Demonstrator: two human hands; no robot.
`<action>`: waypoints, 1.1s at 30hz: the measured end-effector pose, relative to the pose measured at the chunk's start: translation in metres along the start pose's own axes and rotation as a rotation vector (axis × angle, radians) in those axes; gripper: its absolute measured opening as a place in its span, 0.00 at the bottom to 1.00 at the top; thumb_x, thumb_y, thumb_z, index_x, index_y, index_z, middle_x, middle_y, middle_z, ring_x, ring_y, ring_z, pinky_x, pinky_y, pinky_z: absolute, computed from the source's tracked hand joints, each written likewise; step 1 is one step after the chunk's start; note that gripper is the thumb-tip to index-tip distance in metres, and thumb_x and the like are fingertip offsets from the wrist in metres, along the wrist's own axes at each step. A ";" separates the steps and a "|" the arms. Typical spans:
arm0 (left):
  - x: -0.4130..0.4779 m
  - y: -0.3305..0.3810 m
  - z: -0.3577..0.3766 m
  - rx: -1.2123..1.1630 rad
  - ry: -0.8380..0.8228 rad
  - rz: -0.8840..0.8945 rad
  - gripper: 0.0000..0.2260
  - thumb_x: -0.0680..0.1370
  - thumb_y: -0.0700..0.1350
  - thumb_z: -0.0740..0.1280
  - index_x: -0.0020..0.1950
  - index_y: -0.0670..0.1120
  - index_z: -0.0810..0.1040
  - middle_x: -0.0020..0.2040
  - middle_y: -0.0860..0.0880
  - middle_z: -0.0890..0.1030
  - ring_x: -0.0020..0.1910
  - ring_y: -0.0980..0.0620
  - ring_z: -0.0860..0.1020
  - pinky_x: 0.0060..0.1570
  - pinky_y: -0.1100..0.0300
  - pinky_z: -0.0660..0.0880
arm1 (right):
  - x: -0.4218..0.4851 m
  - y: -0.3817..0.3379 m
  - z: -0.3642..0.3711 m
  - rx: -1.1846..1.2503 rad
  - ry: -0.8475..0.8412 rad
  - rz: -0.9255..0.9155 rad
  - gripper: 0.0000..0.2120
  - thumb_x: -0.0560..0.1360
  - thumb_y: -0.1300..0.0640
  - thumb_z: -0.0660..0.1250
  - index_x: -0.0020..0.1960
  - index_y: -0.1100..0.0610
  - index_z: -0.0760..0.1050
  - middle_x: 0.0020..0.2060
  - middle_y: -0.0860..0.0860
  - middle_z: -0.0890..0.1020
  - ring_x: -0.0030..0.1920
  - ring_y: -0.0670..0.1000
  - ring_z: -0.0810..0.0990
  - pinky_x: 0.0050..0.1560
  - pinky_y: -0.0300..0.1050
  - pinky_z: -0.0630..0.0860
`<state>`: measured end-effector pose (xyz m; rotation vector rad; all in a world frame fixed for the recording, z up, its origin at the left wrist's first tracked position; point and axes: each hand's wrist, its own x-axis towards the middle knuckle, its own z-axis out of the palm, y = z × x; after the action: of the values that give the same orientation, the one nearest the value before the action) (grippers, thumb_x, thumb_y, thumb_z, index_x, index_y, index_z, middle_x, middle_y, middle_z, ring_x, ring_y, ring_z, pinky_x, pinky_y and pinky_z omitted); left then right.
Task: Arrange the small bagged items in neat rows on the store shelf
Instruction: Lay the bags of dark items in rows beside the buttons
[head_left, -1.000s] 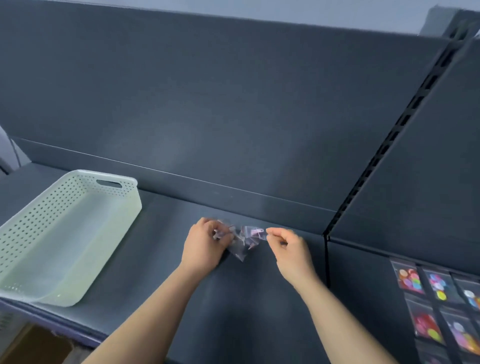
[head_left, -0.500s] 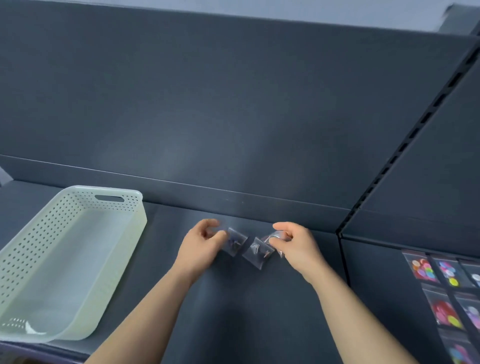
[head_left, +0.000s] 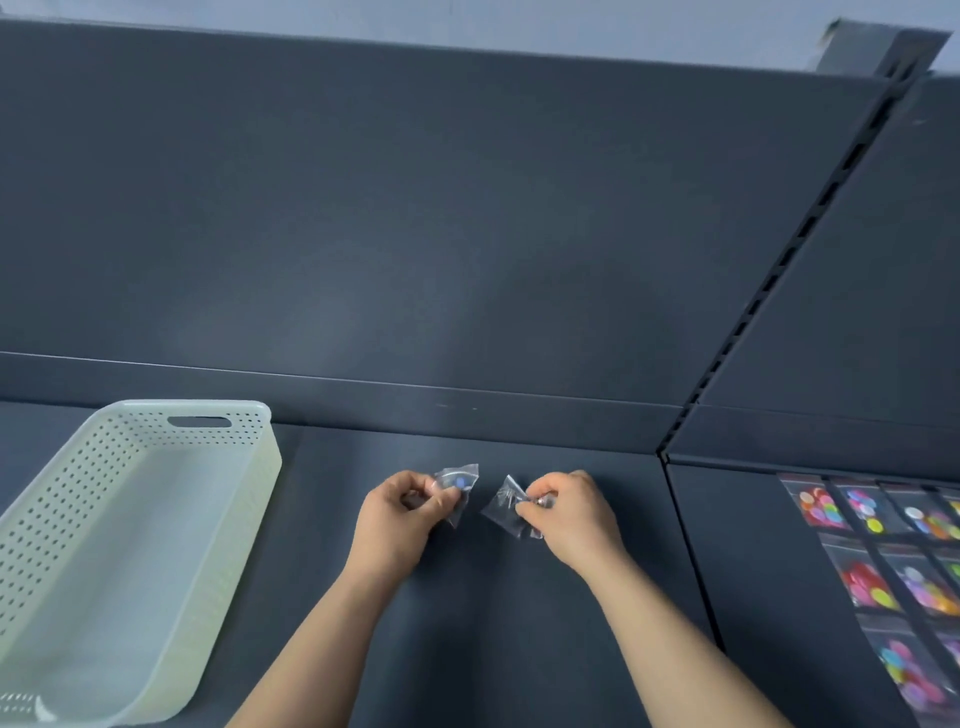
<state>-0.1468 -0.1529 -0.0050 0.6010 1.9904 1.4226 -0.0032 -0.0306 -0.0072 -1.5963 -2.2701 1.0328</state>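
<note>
Pinching left bag (head_left: 458, 482), right bag (head_left: 503, 500), hands (head_left: 397, 519) apart

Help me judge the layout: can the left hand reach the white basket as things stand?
Probably yes: only bare shelf lies between the left hand and the white basket, open on top. But that hand pinches a small clear bag.

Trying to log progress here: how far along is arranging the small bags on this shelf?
Done: colourful bags lie in rows on the right shelf section. In hand: the left hand pinches one clear bag, the right hand a second clear bag, over the middle shelf section, where none lies yet. Left: laying these two down as a row there. The white basket shows no bags in view.
</note>
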 end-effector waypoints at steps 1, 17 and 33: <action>-0.005 0.001 -0.002 -0.075 0.007 -0.017 0.10 0.72 0.44 0.74 0.36 0.45 0.75 0.27 0.55 0.72 0.28 0.55 0.66 0.31 0.63 0.63 | 0.000 -0.001 0.001 -0.005 -0.008 -0.001 0.02 0.70 0.53 0.70 0.43 0.49 0.78 0.44 0.46 0.75 0.32 0.42 0.75 0.34 0.40 0.71; -0.080 0.056 0.127 -0.357 -0.387 0.007 0.08 0.74 0.40 0.71 0.48 0.47 0.73 0.44 0.45 0.80 0.32 0.56 0.76 0.36 0.61 0.69 | -0.115 0.110 -0.143 0.827 0.257 0.144 0.10 0.71 0.63 0.72 0.50 0.52 0.80 0.37 0.48 0.84 0.29 0.40 0.76 0.33 0.37 0.72; -0.312 0.086 0.424 -0.195 -0.843 -0.015 0.05 0.76 0.42 0.69 0.51 0.45 0.80 0.44 0.46 0.83 0.41 0.52 0.79 0.42 0.60 0.73 | -0.308 0.402 -0.313 0.950 0.792 0.387 0.03 0.72 0.66 0.72 0.44 0.60 0.79 0.25 0.48 0.75 0.23 0.43 0.70 0.27 0.34 0.68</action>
<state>0.3747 -0.0512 0.0442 0.9028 1.1738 1.0715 0.5865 -0.0932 0.0452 -1.5619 -0.7764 1.0344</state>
